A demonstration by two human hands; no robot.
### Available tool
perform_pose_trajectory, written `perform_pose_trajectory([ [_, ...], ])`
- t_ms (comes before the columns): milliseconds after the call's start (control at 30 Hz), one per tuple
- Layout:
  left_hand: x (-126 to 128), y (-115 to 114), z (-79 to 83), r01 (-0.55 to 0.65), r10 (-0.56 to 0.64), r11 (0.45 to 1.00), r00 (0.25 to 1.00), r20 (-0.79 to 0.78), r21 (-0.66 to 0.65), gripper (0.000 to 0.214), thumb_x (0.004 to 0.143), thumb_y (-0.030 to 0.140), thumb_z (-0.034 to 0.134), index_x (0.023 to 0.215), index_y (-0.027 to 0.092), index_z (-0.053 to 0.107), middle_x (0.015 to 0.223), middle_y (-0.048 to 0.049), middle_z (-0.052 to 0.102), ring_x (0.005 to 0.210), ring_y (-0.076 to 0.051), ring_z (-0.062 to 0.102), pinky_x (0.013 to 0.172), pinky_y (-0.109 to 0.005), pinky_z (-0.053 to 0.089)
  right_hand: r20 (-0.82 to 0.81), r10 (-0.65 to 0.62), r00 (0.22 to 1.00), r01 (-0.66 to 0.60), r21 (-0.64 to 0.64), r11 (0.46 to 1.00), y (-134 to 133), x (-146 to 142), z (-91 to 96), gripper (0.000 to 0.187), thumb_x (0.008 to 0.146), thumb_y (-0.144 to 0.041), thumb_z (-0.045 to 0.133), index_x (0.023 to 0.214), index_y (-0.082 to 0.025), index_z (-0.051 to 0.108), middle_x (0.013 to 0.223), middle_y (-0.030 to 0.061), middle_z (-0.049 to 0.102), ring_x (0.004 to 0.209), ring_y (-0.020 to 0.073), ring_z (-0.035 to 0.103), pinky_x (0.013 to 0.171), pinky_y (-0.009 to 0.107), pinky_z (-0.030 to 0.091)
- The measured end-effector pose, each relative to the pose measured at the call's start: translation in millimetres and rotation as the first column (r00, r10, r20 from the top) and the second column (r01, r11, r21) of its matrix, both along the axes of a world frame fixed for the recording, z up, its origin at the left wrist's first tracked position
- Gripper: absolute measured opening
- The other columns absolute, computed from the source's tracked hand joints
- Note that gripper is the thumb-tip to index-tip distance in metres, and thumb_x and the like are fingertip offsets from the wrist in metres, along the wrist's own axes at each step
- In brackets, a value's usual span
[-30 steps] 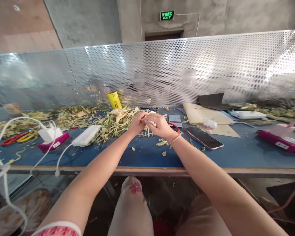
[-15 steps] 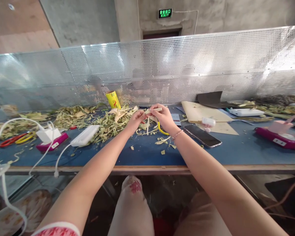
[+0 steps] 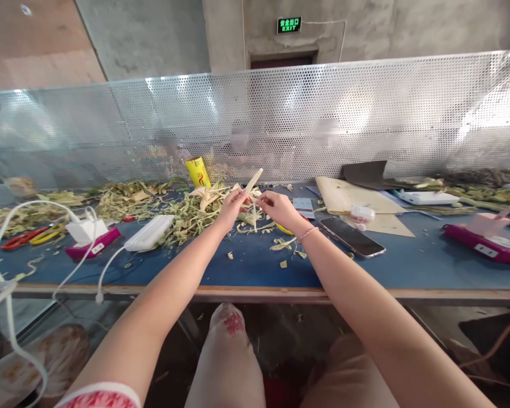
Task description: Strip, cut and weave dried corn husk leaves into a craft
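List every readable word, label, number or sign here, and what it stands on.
"安全出口": upper line of the green-lit exit sign.
"EXIT": lower line of the same sign.
Yellow tube: markings too small to read.
Light-blue card: print too blurred to read.

The pale strip [image 3: 254, 180], nearly level before, now slants upward from the left fingers [image 3: 238, 196]

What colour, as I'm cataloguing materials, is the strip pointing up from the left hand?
The strip is pale cream; head view shows it.
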State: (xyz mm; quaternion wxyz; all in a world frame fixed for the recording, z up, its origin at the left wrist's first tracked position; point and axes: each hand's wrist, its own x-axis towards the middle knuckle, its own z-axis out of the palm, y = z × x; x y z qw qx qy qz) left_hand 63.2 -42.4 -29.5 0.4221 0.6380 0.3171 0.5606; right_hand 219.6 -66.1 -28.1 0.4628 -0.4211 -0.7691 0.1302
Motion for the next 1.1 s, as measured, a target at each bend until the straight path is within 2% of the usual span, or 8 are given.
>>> perform_pose_trajectory([
  [167,0.5,2.8,-0.9,-0.041,0.041,0.998,0.999,-0.011,-0.048,0.030,0.064,0.044,0.063,0.061,0.017,0.051,0.060,0.0020,0.051,0.059,-0.009,0.051,0.048,-0.019,0.041,-0.040,0.052,0.998,-0.050,0.038,0.998,-6.5,1.1,2.2,0.018,0.077,-0.027,0.052,0.092,-0.017,0.055,0.056,-0.0052,0.048,0.049,0.0084,0.040,0.053,0.021,0.034],
  [300,-1.2,5.4,-1.0,-0.082,0.080,0.995,0.996,-0.027,-0.063,0.024,0.062,0.035,0.063,0.054,0.016,0.049,0.054,0.0029,0.050,0.052,-0.008,0.049,0.047,-0.019,0.040,-0.067,0.207,0.976,-0.203,0.062,0.977,-13.3,0.7,5.5,0.018,0.074,-0.017,0.047,0.086,-0.015,0.060,0.069,0.0011,0.059,0.058,0.0101,0.050,0.058,0.023,0.039],
  [367,-2.1,6.3,-1.1,-0.104,0.101,0.993,0.994,-0.049,-0.061,0.022,0.062,0.032,0.061,0.053,0.016,0.049,0.051,0.0033,0.050,0.049,-0.007,0.047,0.046,-0.018,0.039,-0.056,0.253,0.966,-0.249,0.070,0.966,-15.2,0.3,7.0,0.026,0.071,-0.009,0.042,0.084,-0.015,0.063,0.079,0.0043,0.063,0.067,0.0124,0.055,0.064,0.025,0.042],
  [567,-2.2,6.9,-2.8,-0.077,0.069,0.996,0.981,-0.184,-0.036,0.015,0.065,0.026,0.054,0.054,0.016,0.049,0.048,0.0031,0.049,0.044,-0.008,0.046,0.047,-0.021,0.038,0.010,0.163,0.987,-0.162,0.174,0.971,-12.6,-0.7,7.4,0.049,0.064,0.001,0.037,0.100,-0.018,0.064,0.093,0.0066,0.062,0.093,0.0174,0.054,0.081,0.031,0.043],
  [700,-2.5,3.2,-3.6,-0.054,0.102,0.989,0.923,-0.370,0.139,0.016,0.067,0.023,0.049,0.053,0.016,0.047,0.049,0.0028,0.046,0.049,-0.010,0.045,0.051,-0.023,0.035,-0.086,0.120,0.989,-0.107,0.142,0.984,-5.3,-1.3,4.0,0.037,0.069,-0.007,0.046,0.099,-0.019,0.064,0.097,0.0064,0.062,0.097,0.0177,0.054,0.086,0.032,0.042],
  [833,-1.9,-1.1,-3.5,-0.029,0.244,0.919,0.824,-0.512,0.393,0.021,0.067,0.023,0.053,0.050,0.017,0.042,0.055,0.0025,0.041,0.054,-0.010,0.041,0.053,-0.024,0.030,-0.199,0.123,0.972,-0.122,0.019,0.992,-0.1,-1.0,1.1,0.028,0.076,-0.020,0.048,0.101,-0.019,0.063,0.094,0.0053,0.064,0.087,0.0167,0.058,0.080,0.032,0.045],
  [1000,0.0,-1.7,-2.2,-0.057,0.285,0.916,0.790,-0.543,0.398,0.036,0.077,0.034,0.046,0.046,0.017,0.040,0.052,0.0021,0.039,0.050,-0.010,0.038,0.053,-0.026,0.028,-0.247,0.184,0.951,-0.195,-0.020,0.981,-0.3,-0.1,2.2,0.031,0.081,-0.029,0.044,0.105,-0.017,0.059,0.092,0.0060,0.065,0.085,0.0160,0.059,0.077,0.030,0.045],
  [1100,-1.1,-1.4,0.0,-0.069,0.283,0.921,0.795,-0.536,0.384,0.036,0.079,0.035,0.043,0.047,0.017,0.043,0.051,0.0015,0.042,0.052,-0.011,0.041,0.056,-0.026,0.030,-0.326,0.128,0.937,-0.135,0.001,0.991,2.3,2.2,2.8,0.031,0.076,-0.024,0.046,0.104,-0.017,0.057,0.086,0.0047,0.064,0.083,0.0154,0.060,0.075,0.029,0.046],
])
